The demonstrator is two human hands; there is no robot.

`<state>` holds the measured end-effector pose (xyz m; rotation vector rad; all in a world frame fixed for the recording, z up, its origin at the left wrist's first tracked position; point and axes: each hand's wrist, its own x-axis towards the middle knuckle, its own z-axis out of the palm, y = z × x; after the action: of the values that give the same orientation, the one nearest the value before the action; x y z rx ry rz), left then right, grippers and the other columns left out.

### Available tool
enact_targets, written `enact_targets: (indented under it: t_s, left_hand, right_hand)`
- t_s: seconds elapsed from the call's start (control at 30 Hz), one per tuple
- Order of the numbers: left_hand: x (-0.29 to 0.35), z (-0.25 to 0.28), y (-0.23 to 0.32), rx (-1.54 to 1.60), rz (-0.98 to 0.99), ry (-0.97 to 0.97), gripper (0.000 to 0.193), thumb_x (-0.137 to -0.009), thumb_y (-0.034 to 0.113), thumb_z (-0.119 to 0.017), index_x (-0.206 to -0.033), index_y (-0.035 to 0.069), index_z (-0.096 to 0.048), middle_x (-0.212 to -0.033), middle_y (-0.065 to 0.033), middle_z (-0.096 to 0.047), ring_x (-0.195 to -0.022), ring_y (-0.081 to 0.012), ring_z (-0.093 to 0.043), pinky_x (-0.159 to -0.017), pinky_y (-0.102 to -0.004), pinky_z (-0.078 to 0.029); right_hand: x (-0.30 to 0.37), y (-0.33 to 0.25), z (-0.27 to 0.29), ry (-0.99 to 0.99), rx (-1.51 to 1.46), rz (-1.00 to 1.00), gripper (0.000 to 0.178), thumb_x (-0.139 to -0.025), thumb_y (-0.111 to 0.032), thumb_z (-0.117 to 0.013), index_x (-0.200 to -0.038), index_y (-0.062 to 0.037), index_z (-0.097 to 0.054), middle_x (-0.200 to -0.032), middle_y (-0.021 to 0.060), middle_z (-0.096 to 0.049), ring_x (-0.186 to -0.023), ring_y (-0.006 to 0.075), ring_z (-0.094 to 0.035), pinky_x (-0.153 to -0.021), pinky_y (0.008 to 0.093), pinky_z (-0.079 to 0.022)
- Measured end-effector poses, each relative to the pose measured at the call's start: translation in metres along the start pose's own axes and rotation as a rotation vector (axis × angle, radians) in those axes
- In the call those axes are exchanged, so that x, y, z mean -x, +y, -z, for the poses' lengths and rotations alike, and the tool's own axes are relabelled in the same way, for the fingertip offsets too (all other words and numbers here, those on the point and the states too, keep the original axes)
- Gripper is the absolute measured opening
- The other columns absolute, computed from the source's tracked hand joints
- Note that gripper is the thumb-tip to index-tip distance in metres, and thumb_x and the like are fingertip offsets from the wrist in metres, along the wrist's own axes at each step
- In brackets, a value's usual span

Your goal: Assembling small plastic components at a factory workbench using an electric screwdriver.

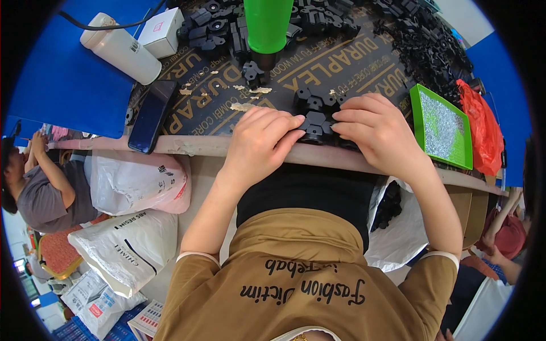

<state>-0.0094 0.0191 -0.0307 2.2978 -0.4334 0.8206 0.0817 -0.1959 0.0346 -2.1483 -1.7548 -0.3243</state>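
Note:
At the near edge of the table, a small black moulded plastic part (pixel 315 123) with an angular top stands between my hands. My left hand (pixel 263 139) is closed, its thumb and forefinger tips at the part's left side. From the right, my right hand (pixel 380 128) holds the same part with bent fingertips; its thumb is mostly hidden. Another black part (pixel 310 98) lies just beyond it. Above the table hangs a green cylindrical tool (pixel 267 25) with a dark lower end, over a similar black part (pixel 252 74).
Black parts (pixel 213 28) are heaped at the back, with smaller ones (pixel 424 42) at far right. A green tray (pixel 418 116) of small silvery pieces sits beside a red bag (pixel 480 131). A phone (pixel 152 116), white bottle (pixel 122 51) and white box (pixel 162 33) are left. People sit on both sides.

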Motion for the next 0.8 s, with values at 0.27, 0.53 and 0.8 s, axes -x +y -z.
enact_targets:
  t_s: [0.27, 0.53, 0.8]
  left_hand:
    - [0.001, 0.000, 0.000, -0.045, -0.048, 0.001, 0.018, -0.073, 0.011, -0.072, -0.088, 0.006, -0.063, -0.086, -0.0045, -0.064, -0.079, -0.0240, -0.060, -0.071, -0.0351, -0.046]
    - [0.001, -0.001, 0.000, -0.039, -0.067, 0.023, 0.018, -0.072, 0.010, -0.072, -0.088, 0.006, -0.064, -0.087, -0.0048, -0.064, -0.079, -0.0240, -0.060, -0.071, -0.0356, -0.046]
    - [0.002, -0.001, 0.000, -0.035, -0.052, 0.018, 0.019, -0.072, 0.011, -0.072, -0.089, 0.007, -0.064, -0.087, -0.0042, -0.064, -0.080, -0.0235, -0.060, -0.071, -0.0353, -0.046]
  right_hand:
    - [0.029, -0.012, 0.004, 0.406, -0.033, -0.344, 0.016, -0.067, -0.002, -0.069, -0.083, -0.0048, -0.068, -0.090, 0.0059, -0.066, -0.089, 0.0263, -0.058, -0.075, 0.0351, -0.047]
    - [0.019, -0.026, -0.011, 0.282, 0.013, -0.266, 0.020, -0.066, -0.007, -0.070, -0.086, -0.0079, -0.067, -0.093, 0.0029, -0.062, -0.093, 0.0257, -0.055, -0.081, 0.0375, -0.042]
    - [0.015, -0.032, -0.015, 0.235, 0.088, -0.293, 0.024, -0.068, -0.008, -0.069, -0.092, -0.0100, -0.069, -0.106, 0.0061, -0.060, -0.104, 0.0287, -0.051, -0.088, 0.0399, -0.040]
